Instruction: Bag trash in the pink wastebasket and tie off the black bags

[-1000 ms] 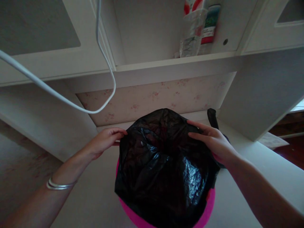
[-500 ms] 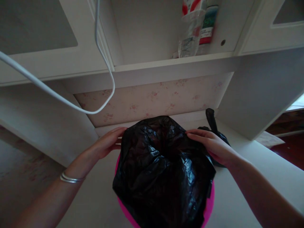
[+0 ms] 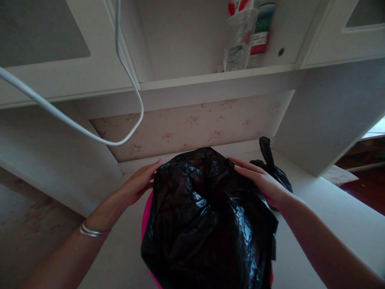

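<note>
Between the two hands sits a black bin bag (image 3: 207, 216), draped over a pink bin (image 3: 146, 216) on the white desk (image 3: 331, 212). Left hand (image 3: 138, 184) presses flat against the bag's left upper edge, right hand (image 3: 261, 180) against its right, fingers extended, neither visibly clenched. Both lie equally near.

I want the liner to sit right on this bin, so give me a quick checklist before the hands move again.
1. Left hand on the black bag: ok, fingers flat on its left edge.
2. Right hand on the bag: ok, on its right top.
3. Bag over the pink bin: cannot tell, the rim shows only at left.
4. Bag mouth open: cannot tell, crumpled.
5. Second black bag apart: not ok, right behind the right hand.
6. White cable apart: ok, hangs above.
</note>
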Available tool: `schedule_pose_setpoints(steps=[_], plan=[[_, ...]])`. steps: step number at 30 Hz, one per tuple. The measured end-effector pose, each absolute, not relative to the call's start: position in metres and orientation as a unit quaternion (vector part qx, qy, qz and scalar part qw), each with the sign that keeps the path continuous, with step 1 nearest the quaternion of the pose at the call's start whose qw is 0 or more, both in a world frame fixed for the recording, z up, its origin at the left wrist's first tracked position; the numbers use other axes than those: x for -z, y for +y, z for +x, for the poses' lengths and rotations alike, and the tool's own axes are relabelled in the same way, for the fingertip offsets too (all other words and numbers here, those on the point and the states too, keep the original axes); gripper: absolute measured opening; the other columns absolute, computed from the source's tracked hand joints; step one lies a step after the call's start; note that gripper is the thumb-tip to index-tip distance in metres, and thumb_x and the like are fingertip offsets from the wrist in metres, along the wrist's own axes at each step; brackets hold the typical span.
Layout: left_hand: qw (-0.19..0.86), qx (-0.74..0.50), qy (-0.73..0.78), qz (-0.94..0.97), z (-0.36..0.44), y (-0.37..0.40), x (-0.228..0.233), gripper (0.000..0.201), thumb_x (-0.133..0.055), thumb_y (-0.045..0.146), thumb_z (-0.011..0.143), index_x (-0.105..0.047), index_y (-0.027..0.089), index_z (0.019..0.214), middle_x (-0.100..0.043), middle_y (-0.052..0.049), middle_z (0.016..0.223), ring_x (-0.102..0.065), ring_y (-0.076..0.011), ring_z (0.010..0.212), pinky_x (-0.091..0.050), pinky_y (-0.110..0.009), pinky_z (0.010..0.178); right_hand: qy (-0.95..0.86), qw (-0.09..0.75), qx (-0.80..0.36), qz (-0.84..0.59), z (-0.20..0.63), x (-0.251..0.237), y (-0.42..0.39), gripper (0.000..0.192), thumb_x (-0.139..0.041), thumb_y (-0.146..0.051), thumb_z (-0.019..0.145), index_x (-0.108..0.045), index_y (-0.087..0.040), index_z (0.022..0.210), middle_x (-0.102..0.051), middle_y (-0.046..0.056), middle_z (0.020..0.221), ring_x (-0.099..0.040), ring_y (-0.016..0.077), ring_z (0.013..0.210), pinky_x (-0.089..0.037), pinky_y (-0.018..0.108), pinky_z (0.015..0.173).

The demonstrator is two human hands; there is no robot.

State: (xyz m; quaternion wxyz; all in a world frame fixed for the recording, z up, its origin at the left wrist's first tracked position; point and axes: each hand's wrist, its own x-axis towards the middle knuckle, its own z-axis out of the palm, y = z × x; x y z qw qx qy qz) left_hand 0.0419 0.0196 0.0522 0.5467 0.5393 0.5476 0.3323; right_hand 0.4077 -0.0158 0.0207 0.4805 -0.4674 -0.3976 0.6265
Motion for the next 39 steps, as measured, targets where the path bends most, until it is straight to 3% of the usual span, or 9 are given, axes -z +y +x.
schedule_pose_setpoints(steps=[6, 12, 15, 22, 29, 35, 39], plan=[[0.565, -0.340, 0.538, 0.526, 0.043, 0.014, -0.050, 0.041, -0.085, 0.053, 0.078, -0.078, 0.020, 0.100, -0.080, -0.008, 0.105, -0.070, -0.0290, 0.104, -0.051, -0.038, 0.091, -0.403, 0.465, -0.640, -0.461, 0.401, -0.016, -0.011, 0.046, -0.080, -0.030, 0.088, -0.073, -0.031, 0.134, -0.082, 0.004, 0.119, -0.080, 0.0222, 0.102, -0.067, 0.030, 0.086], [0.487, -0.406, 0.575, 0.517, 0.032, 0.009, -0.055, 0.039, -0.086, 0.052, 0.077, -0.076, 0.020, 0.096, -0.077, -0.005, 0.094, -0.068, -0.0247, 0.093, -0.049, -0.031, 0.077, -0.382, 0.487, -0.615, -0.488, 0.401, -0.022, -0.011, 0.033, -0.080, -0.028, 0.085, -0.081, -0.025, 0.118, -0.084, 0.006, 0.100, -0.081, 0.0214, 0.081, -0.067, 0.029, 0.072], [0.501, -0.431, 0.583, 0.473, 0.029, 0.004, -0.065, 0.037, -0.090, 0.050, 0.075, -0.077, 0.023, 0.097, -0.076, -0.002, 0.094, -0.068, -0.0202, 0.090, -0.049, -0.026, 0.072, -0.367, 0.513, -0.590, -0.503, 0.401, -0.028, -0.012, 0.027, -0.082, -0.029, 0.083, -0.083, -0.026, 0.110, -0.085, 0.005, 0.095, -0.080, 0.0199, 0.075, -0.065, 0.026, 0.065], [0.593, -0.403, 0.574, 0.395, 0.020, 0.000, -0.069, 0.027, -0.090, 0.033, 0.076, -0.076, 0.022, 0.096, -0.077, -0.003, 0.090, -0.072, -0.0195, 0.078, -0.057, -0.027, 0.065, -0.396, 0.511, -0.556, -0.522, 0.399, -0.028, -0.006, 0.023, -0.081, -0.028, 0.080, -0.086, -0.026, 0.103, -0.085, 0.007, 0.093, -0.081, 0.0263, 0.083, -0.069, 0.035, 0.074], [0.606, -0.395, 0.554, 0.412, 0.016, 0.012, -0.043, 0.025, -0.084, 0.038, 0.081, -0.077, 0.021, 0.098, -0.082, -0.006, 0.100, -0.076, -0.0231, 0.087, -0.060, -0.032, 0.078, -0.408, 0.487, -0.586, -0.504, 0.398, -0.010, 0.005, 0.020, -0.081, -0.031, 0.080, -0.086, -0.021, 0.096, -0.084, 0.009, 0.102, -0.081, 0.0276, 0.095, -0.066, 0.038, 0.093], [0.664, -0.346, 0.527, 0.402, 0.016, 0.012, -0.014, 0.023, -0.083, 0.040, 0.083, -0.079, 0.025, 0.100, -0.083, -0.005, 0.103, -0.077, -0.0250, 0.092, -0.058, -0.034, 0.084, -0.423, 0.444, -0.622, -0.488, 0.401, -0.008, -0.002, 0.023, -0.088, -0.037, 0.066, -0.084, -0.021, 0.080, -0.083, 0.008, 0.082, -0.081, 0.0304, 0.080, -0.067, 0.036, 0.076], [0.670, -0.311, 0.523, 0.427, 0.009, 0.005, -0.005, 0.027, -0.085, 0.037, 0.078, -0.078, 0.024, 0.101, -0.083, -0.005, 0.104, -0.076, -0.0266, 0.095, -0.057, -0.037, 0.090, -0.438, 0.424, -0.623, -0.490, 0.409, -0.002, -0.005, 0.027, -0.090, -0.041, 0.064, -0.084, -0.021, 0.082, -0.083, 0.008, 0.082, -0.081, 0.0308, 0.080, -0.066, 0.036, 0.072]])
